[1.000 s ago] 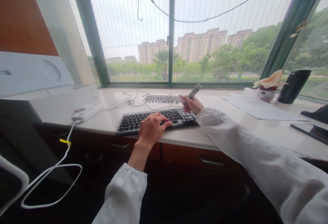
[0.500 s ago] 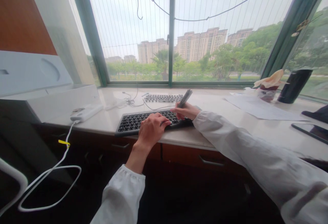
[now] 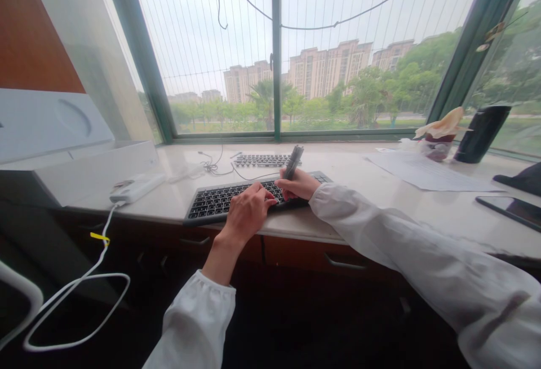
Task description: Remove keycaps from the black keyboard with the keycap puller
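Note:
A black keyboard lies near the front edge of the white counter, its key positions showing as open dark squares. My left hand rests over its middle, thumb and fingertips closed together at the lower rows; whatever they pinch is too small to make out. Just to the right, my right hand grips a dark, thick pen-like tool held nearly upright, its lower end hidden by the fingers at the keys. Behind the keyboard, small dark keycaps stand in rows.
A thin cable runs behind the keyboard. On the left are a white power strip and an open white box. Paper, a cup, a black cylinder and a phone lie to the right.
The view has shifted slightly, so everything sits a little further left. Both hands stay at the same part of the keyboard, and the tool stands a bit more upright.

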Available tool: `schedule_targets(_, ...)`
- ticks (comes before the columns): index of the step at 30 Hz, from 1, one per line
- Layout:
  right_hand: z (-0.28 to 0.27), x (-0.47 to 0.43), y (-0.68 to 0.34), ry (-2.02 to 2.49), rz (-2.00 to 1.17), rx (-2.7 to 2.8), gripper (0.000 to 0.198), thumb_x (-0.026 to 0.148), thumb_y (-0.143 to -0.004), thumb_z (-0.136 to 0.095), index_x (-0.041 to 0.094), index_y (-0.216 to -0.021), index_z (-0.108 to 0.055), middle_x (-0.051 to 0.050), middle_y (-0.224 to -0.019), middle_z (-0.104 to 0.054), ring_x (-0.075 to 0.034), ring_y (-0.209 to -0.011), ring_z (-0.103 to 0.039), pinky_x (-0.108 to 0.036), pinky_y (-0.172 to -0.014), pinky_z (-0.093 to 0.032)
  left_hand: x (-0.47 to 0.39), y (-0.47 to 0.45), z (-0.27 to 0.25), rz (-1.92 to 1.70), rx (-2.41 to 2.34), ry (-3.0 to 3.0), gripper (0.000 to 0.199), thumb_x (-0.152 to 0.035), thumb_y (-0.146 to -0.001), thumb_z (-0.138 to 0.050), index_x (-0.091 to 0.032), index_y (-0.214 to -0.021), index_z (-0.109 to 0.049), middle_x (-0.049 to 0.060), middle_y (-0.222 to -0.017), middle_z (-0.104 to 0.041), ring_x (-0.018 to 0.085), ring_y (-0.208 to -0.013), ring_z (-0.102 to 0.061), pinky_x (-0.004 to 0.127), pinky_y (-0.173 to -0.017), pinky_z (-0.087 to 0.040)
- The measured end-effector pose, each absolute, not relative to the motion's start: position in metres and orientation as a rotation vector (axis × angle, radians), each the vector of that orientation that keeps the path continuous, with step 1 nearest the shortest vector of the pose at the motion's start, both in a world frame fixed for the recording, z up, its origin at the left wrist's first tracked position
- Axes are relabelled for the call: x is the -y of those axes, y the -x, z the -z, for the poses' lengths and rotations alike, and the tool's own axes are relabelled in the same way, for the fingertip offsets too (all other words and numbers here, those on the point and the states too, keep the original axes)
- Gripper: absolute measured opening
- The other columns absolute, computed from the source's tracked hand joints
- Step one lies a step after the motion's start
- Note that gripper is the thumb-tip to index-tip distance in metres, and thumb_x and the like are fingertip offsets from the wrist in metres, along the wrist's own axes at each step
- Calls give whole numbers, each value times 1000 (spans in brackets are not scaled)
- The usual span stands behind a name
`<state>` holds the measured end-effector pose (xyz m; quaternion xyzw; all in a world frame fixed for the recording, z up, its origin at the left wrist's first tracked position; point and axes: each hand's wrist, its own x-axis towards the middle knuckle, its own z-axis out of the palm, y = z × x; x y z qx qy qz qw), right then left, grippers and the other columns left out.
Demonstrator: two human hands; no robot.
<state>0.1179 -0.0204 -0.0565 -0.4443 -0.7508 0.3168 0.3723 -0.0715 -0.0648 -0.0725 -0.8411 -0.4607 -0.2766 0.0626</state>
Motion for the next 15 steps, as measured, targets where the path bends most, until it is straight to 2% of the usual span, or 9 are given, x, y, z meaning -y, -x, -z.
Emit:
schedule_targets(10,51,17,-116,1146,-970,1927,31,36,-76,-63,22,-62,-39,3,-44,-58,-8,-36,-42,-19,-36,-30,65,72,71,756,1321,2528,21,-38,-95,-47,-22,-96,-62,4,-106,-62,19,-91,-64,29,-68,-44)
schedule_targets(15,51,19,-112,1205,-849,1982,23,28,-77,-57,22,-61,-41,2,-44,-58,-10,-37,-45,-21,-38,-34,66,72,70,749,1353,2538,20,-37,-95,-48,-22,-97,-62,5,-107,-62,20,-95,-63,29,-71,-45)
